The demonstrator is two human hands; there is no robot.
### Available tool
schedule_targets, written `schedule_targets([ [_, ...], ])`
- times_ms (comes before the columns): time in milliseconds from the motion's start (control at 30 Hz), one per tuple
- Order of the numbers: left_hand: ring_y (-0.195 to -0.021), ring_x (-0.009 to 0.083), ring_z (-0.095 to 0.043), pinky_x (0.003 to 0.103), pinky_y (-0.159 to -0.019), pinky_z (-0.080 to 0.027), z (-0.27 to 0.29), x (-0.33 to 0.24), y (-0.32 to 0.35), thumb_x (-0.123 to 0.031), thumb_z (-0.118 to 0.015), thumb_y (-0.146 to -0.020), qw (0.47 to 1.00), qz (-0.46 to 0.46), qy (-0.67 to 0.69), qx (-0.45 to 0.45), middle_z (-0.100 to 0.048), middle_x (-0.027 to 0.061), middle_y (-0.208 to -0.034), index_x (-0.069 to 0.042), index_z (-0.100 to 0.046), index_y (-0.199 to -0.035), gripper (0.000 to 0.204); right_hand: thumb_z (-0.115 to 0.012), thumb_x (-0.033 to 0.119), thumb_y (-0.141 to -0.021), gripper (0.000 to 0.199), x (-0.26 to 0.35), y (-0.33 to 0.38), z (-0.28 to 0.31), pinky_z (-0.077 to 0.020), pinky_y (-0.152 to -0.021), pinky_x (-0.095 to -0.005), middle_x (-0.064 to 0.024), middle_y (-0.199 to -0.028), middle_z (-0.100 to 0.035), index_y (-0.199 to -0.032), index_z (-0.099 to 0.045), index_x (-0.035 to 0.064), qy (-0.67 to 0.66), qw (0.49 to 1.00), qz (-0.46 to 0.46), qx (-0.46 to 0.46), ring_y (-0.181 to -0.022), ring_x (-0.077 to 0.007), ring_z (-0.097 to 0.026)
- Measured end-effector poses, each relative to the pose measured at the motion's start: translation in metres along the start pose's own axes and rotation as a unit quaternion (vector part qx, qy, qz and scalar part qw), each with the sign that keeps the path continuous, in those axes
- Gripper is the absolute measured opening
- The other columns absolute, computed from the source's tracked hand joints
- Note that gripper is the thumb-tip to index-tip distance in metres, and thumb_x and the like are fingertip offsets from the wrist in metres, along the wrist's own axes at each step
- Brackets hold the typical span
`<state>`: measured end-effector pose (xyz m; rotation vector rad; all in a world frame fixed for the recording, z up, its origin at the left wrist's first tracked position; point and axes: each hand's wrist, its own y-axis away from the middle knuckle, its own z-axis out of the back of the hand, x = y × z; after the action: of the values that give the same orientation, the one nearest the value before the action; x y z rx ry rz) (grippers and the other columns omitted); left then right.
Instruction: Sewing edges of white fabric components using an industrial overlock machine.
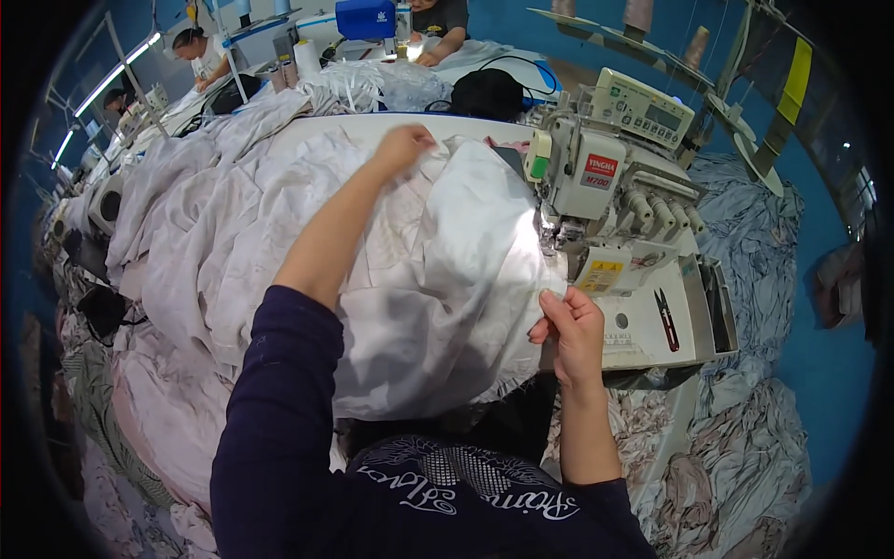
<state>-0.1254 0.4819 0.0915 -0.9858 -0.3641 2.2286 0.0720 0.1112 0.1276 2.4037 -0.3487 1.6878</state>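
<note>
A broad sheet of thin white fabric [475,200] is spread over the sewing table and drapes over its front edge. My right hand [575,335] is closed on the fabric's right edge, thumb against bent fingers, just in front of the sewing machine [587,168]. Farther back, my left hand [402,152] is stretched out over the cloth near the table's far side. Its fingers are bent and smeared by motion, so their grip on the cloth does not show clearly. Part of the fabric lies beside the machine's lit needle area [551,238].
Thread snips [667,320] lie on the table right of my right hand. Heaped cloth [745,447] fills the right side, with more white cloth [186,205] piled at left. Thread cones [639,14] stand above the machine. Other people [442,28] work at machines behind.
</note>
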Motion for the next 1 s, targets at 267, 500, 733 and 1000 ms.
schedule_targets([
  [267, -0.062, 0.0139, -0.048, 0.025, -0.057, -0.039, 0.116, -0.134, 0.073, -0.020, -0.038, -0.095, 0.744, 0.052, 0.621, -0.242, -0.058, 0.0077, -0.079, -0.003, -0.047, -0.091, 0.020, -0.060, 0.012, -0.086, 0.010, 0.000, 0.005, 0.004, -0.0423, -0.044, -0.0187, -0.0037, -0.057, -0.057, -0.082, -0.057, 0.0025, 0.002, 1.000, -0.009, -0.019, -0.044, -0.0083, -0.051],
  [500, -0.052, 0.0186, -0.046, 0.030, -0.042, -0.037, 0.120, -0.216, 0.214, -0.023, -0.064, -0.076, 0.925, -0.357, -0.024, 0.125, -0.043, -0.0007, -0.058, -0.013, -0.045, -0.059, 0.027, -0.059, 0.013, -0.087, 0.011, -0.002, 0.000, 0.004, -0.0411, -0.044, -0.0185, -0.0034, -0.057, -0.057, -0.084, -0.058, 0.0020, 0.022, 1.000, -0.011, -0.018, -0.043, -0.0079, -0.050],
  [733, -0.058, 0.0092, -0.046, 0.022, -0.053, -0.044, 0.089, -0.207, 0.243, -0.030, -0.064, -0.079, 0.852, -0.465, -0.239, 0.021, -0.043, -0.0060, -0.060, -0.016, -0.042, -0.060, 0.032, -0.059, 0.013, -0.087, 0.010, 0.000, -0.001, -0.001, -0.0411, -0.045, -0.0178, -0.0007, -0.059, -0.056, -0.085, -0.058, 0.0036, 0.037, 0.999, -0.002, -0.023, -0.044, -0.0057, -0.049],
  [1000, -0.119, 0.0263, -0.046, 0.041, -0.098, -0.039, 0.051, -0.246, 0.258, -0.031, -0.062, -0.080, 0.983, -0.184, 0.002, -0.013, -0.047, 0.0119, -0.127, -0.008, -0.053, -0.117, 0.045, -0.061, 0.014, -0.086, 0.010, 0.000, 0.004, -0.003, -0.0407, -0.044, -0.0169, 0.0016, -0.065, -0.056, -0.086, -0.056, 0.0050, 0.048, 0.998, -0.002, -0.027, -0.045, -0.0047, -0.049],
])
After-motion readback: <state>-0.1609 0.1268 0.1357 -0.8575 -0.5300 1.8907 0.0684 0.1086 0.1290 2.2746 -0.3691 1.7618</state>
